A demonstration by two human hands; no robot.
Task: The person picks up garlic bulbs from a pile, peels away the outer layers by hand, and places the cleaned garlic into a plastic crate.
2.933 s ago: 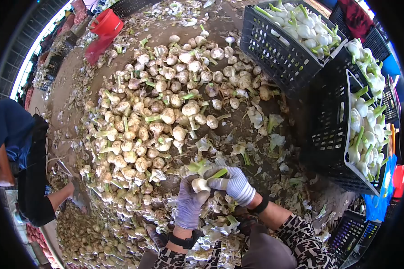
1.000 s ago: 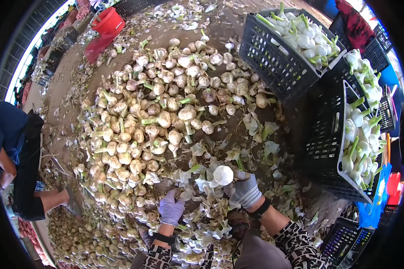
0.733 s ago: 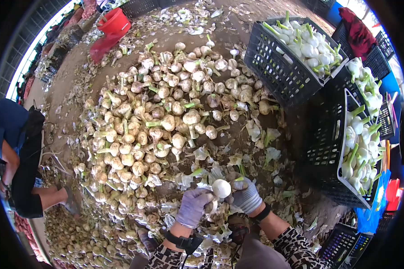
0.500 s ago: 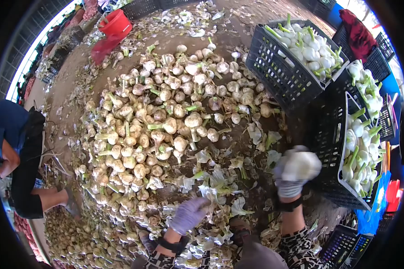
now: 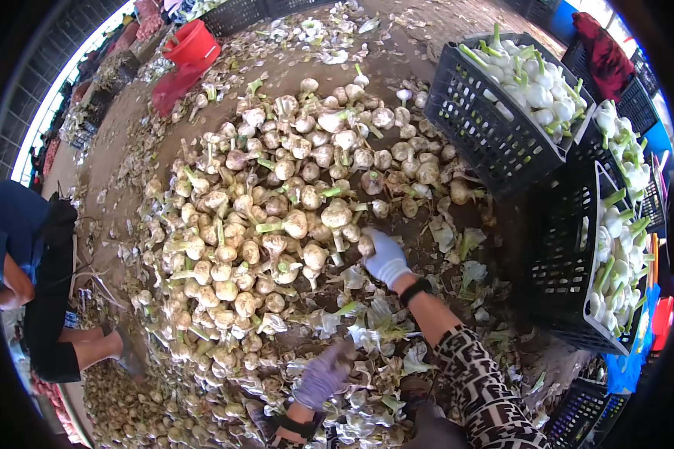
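A broad heap of garlic bulbs (image 5: 243, 224), tan and dirty with short green stems, covers the ground. My right hand (image 5: 386, 258), in a pale glove, reaches to the heap's right edge with its fingers closed round a garlic bulb (image 5: 366, 246). Low in the view is my left hand (image 5: 322, 380), in a stained purple glove, over loose peeled skins (image 5: 367, 325); its fingers are blurred and I cannot make out what they hold. Clean white bulbs (image 5: 535, 86) fill a black crate (image 5: 487, 123) at the upper right, and more white bulbs (image 5: 618, 262) lie in a crate (image 5: 562, 258) below it.
A red bucket (image 5: 192, 43) stands at the top left beside red netting (image 5: 171, 90). At the left edge another person (image 5: 49, 277) sits by the heap. Blue plastic (image 5: 627, 359) hangs near the lower right crate (image 5: 580, 411).
My right hand, earlier beside the right-hand crate with white bulbs, has moved left to the heap and closed on a bulb. My left hand has shifted slightly down. The view has shifted slightly.
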